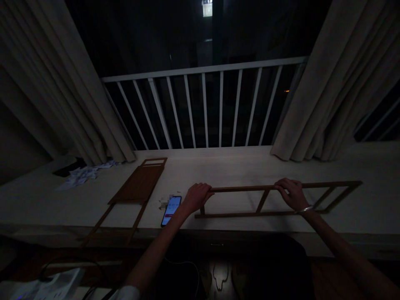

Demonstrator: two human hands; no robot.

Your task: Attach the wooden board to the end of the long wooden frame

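A long wooden frame (242,189) with crossbars rests on the pale window ledge, standing on its side. My left hand (197,196) is closed around the left end of its upper rail. Farther right along that same rail, my right hand (293,194), with a bracelet at the wrist, is closed on the wood. A phone (171,208) with a lit screen lies just left of my left hand, partly behind my forearm. Beyond it a brown wooden panel on a legged frame (136,184) lies flat, its legs reaching over the ledge's front edge.
White railings (204,108) line the dark window behind the ledge (200,164). Curtains hang left (84,83) and right (325,91). Crumpled papers (81,175) lie at the far left. A pale object (53,285) and dark cables are at lower left.
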